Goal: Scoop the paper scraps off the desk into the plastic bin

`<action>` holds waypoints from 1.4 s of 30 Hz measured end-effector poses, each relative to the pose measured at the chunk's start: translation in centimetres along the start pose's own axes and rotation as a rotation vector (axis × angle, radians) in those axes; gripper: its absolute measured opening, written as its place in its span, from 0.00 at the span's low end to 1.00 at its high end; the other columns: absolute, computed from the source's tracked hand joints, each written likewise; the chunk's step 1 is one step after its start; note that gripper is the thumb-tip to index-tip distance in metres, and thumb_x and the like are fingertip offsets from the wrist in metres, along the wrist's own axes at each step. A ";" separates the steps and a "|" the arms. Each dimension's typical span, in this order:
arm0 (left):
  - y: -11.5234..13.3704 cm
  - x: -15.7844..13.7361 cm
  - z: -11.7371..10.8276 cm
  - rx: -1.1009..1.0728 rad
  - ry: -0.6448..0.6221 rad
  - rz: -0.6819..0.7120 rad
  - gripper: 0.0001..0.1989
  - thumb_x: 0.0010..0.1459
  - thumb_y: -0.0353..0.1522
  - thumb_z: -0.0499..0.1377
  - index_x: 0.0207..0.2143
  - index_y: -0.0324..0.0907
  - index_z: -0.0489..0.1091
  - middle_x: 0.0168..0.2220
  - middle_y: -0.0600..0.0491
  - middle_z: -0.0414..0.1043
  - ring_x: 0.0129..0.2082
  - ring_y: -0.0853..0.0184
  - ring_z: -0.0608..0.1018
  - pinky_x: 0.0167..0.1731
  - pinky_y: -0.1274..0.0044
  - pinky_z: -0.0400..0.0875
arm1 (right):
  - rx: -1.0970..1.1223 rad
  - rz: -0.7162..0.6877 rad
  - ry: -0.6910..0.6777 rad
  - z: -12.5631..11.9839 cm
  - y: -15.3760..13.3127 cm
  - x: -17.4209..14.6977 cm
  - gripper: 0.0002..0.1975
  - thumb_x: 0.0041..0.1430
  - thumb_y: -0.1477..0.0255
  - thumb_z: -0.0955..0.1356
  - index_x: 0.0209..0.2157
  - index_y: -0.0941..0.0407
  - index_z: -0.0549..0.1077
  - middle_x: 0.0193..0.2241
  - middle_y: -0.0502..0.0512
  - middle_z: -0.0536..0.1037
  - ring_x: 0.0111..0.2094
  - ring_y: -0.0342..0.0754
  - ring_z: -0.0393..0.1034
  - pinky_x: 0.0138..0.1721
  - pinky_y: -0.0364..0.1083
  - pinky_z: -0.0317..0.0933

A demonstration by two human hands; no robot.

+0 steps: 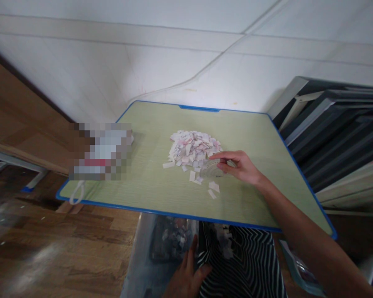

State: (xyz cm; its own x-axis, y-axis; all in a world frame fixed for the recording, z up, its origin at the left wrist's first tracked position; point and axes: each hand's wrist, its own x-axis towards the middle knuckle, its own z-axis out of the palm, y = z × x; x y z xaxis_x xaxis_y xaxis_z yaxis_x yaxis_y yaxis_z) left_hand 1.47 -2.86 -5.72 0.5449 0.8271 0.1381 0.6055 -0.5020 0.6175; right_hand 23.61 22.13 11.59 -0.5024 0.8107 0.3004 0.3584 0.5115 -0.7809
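Note:
My right hand (pixel 238 165) pinches a clear plastic protractor (pixel 209 169) between thumb and fingers, low over the green tabletop (pixel 146 182). Right behind it rises a heap of small cut paper pieces (pixel 191 147), mostly white with some pinkish ones. Several loose slips (pixel 214 187) lie on the table in front of the protractor. Below the table's front edge, my left hand (pixel 188 275) has its thumb and fingers apart and holds nothing visible. It is beside black-and-white striped cloth (pixel 245 256) and a dark tray (pixel 161 248) with paper bits in it.
A blurred-out object (pixel 102 153) stands at the table's left, a white loop (pixel 77 193) hanging from it. Cardboard (pixel 25 107) is at the left. Dark stacked panels (pixel 338 120) lean at the right. The white wall (pixel 174 58) carries a cable. Wood-look floor (pixel 90 248) shows below.

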 end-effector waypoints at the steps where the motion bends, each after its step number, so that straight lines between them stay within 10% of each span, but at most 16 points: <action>1: 0.1 0.1 -0.6 -0.033 -0.100 -0.027 0.26 0.52 0.25 0.62 0.51 0.51 0.58 0.68 0.46 0.30 0.61 0.55 0.62 0.52 0.73 0.69 | 0.001 0.003 -0.003 -0.1 0.0 0.0 0.13 0.55 0.74 0.65 0.41 0.59 0.77 0.27 0.52 0.75 0.23 0.38 0.60 0.25 0.40 0.56; 6: 1.0 1.2 -3.0 0.028 -0.110 0.038 0.32 0.46 0.25 0.68 0.49 0.48 0.57 0.65 0.37 0.39 0.57 0.47 0.66 0.48 0.70 0.73 | -0.045 0.021 -0.047 -0.1 0.0 -0.1 0.13 0.55 0.74 0.65 0.41 0.59 0.77 0.24 0.51 0.73 0.24 0.39 0.61 0.27 0.41 0.57; 12: -0.1 0.0 1.1 0.089 0.039 0.016 0.30 0.43 0.23 0.68 0.46 0.49 0.61 0.67 0.46 0.21 0.57 0.50 0.66 0.47 0.70 0.73 | -0.118 0.055 -0.052 0.0 -0.1 0.0 0.14 0.56 0.74 0.64 0.42 0.56 0.76 0.29 0.53 0.77 0.24 0.39 0.61 0.28 0.42 0.58; 21: 0.6 0.8 -2.5 0.007 -0.167 0.025 0.24 0.52 0.24 0.63 0.50 0.46 0.60 0.65 0.38 0.41 0.61 0.51 0.59 0.53 0.71 0.67 | -0.211 -0.029 0.011 0.1 -0.7 -0.2 0.14 0.56 0.73 0.63 0.41 0.57 0.77 0.31 0.54 0.79 0.22 0.39 0.63 0.27 0.42 0.60; 38: 1.0 1.0 -3.3 -0.130 -0.274 -0.122 0.22 0.54 0.33 0.62 0.51 0.47 0.62 0.67 0.42 0.40 0.62 0.54 0.57 0.55 0.71 0.65 | -0.168 -0.010 -0.014 -1.1 -1.7 -0.7 0.12 0.54 0.75 0.64 0.38 0.58 0.77 0.27 0.52 0.77 0.22 0.39 0.62 0.26 0.41 0.59; 42: 0.4 0.4 -1.5 -0.036 -0.110 -0.066 0.23 0.53 0.24 0.61 0.48 0.50 0.60 0.67 0.44 0.37 0.61 0.54 0.60 0.52 0.70 0.68 | -0.100 -0.088 -0.055 -0.1 -2.1 -0.6 0.12 0.57 0.74 0.65 0.41 0.57 0.76 0.28 0.52 0.78 0.24 0.39 0.65 0.28 0.40 0.60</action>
State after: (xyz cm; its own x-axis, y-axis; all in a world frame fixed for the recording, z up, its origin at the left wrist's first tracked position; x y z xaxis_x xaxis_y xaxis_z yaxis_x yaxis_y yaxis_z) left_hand 1.02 -2.36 -4.27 0.5657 0.8245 0.0120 0.6218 -0.4361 0.6505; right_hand 23.22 20.62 13.11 -0.5770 0.7461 0.3323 0.3868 0.6079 -0.6934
